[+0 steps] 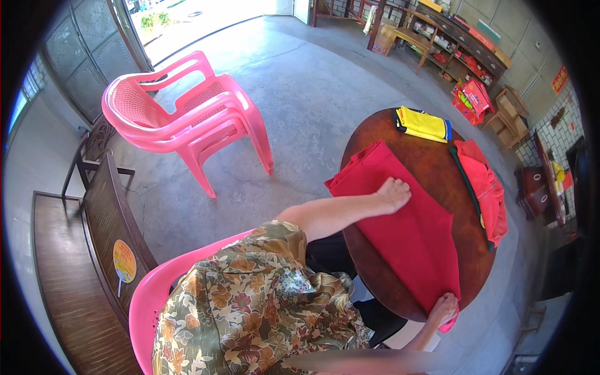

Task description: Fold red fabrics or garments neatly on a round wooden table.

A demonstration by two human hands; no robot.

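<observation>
A folded dark-red garment (391, 229), apparently trousers, lies slantwise across a round brown wooden table (424, 164). One end is bunched in layers near the table's far left rim; the other hangs over the near right edge. My left hand (393, 194) rests on the upper part of the cloth with its fingers curled, and whether it pinches the fabric is unclear. At the lower end, my right hand (445, 307) grips the garment's edge, its fingertips partly hidden. Beyond lie a folded yellow garment (424, 124) with blue trim and a coral-red garment (483, 187) with dark green cloth beside it.
Stacked pink plastic armchairs (187, 110) stand on the concrete floor to the left. Behind me is a dark wooden bench (112, 201) bearing a round hand fan (124, 260). A wooden chair (415, 35) and cluttered shelves (461, 47) line the far wall.
</observation>
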